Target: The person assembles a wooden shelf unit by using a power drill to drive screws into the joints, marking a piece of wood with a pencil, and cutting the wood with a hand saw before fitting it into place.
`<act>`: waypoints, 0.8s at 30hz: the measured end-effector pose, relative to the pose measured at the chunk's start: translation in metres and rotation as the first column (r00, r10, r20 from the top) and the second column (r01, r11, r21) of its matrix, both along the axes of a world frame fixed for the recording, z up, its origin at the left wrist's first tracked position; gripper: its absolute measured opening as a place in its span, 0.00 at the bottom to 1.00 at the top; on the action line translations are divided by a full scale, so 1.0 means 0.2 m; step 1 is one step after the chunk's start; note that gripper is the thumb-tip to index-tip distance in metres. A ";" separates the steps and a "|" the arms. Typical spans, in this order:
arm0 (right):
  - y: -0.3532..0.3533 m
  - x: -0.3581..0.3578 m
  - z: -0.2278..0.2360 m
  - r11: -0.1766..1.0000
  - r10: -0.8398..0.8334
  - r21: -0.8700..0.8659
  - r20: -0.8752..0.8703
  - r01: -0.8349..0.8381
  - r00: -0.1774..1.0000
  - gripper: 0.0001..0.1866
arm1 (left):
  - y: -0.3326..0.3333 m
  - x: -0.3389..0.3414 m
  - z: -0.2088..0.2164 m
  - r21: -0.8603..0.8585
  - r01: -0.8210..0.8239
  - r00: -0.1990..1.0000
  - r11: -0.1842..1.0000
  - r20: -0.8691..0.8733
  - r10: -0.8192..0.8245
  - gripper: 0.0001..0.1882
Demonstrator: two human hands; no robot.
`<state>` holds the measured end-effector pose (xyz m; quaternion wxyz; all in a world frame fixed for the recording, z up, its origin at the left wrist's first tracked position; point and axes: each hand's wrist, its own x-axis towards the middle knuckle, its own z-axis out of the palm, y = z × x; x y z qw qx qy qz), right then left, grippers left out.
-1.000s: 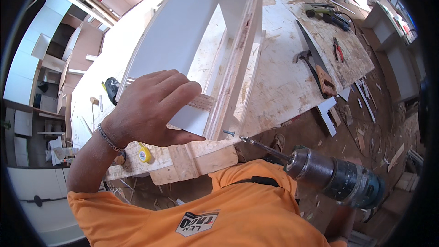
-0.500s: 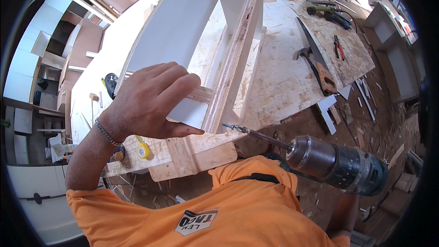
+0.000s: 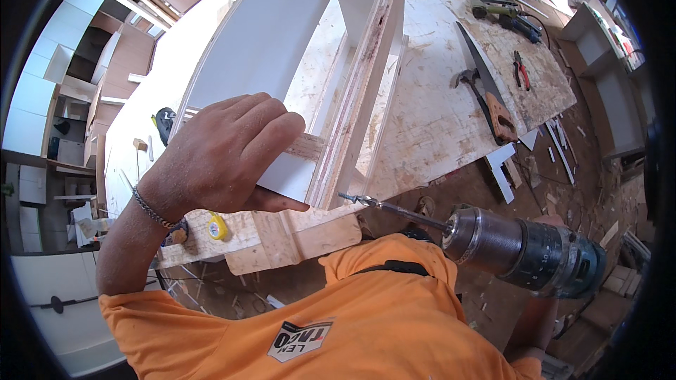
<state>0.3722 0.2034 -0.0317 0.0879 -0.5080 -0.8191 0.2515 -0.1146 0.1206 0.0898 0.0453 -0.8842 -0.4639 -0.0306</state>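
Observation:
A white cabinet frame (image 3: 271, 49) with bare plywood edges stands upright before me on the worktable. My left hand (image 3: 229, 151) is closed around its near crosspiece (image 3: 308, 146), thumb stretched along the lower panel toward the corner. From the right, my right hand (image 3: 551, 220) holds a power drill (image 3: 524, 250), whose body hides most of the fingers. The drill's long bit (image 3: 415, 217) points left. At its tip a screw (image 3: 348, 198) meets or nearly meets the side panel's (image 3: 352, 109) lower outer face; contact cannot be told.
On the worktable (image 3: 440, 123) to the right lie a handsaw (image 3: 486, 77), a claw hammer (image 3: 473, 88), red-handled pliers (image 3: 521, 70) and a green power tool (image 3: 503, 17). A yellow tape measure (image 3: 217, 226) sits near the front edge. Offcuts (image 3: 501, 169) litter the floor.
The drill's body has shifted slightly right and its tip has dipped a little, staying by the panel's corner. My left hand keeps its grip on the crosspiece. The whole view has shifted slightly.

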 end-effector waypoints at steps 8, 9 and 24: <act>0.02 -0.01 0.01 1.000 0.010 -0.001 0.011 -0.010 1.000 0.06 | 0.00 -0.01 -0.02 0.011 0.023 0.999 1.000 0.036 -0.023 0.40; 0.03 -0.02 -0.01 1.000 0.019 -0.004 0.014 -0.019 1.000 0.06 | -0.01 -0.01 -0.02 0.008 0.018 0.999 1.000 0.031 -0.019 0.40; 0.04 -0.03 0.05 1.000 -0.004 0.006 0.056 0.004 0.998 0.06 | 0.02 -0.02 -0.01 -0.017 0.060 0.997 0.998 0.043 -0.060 0.42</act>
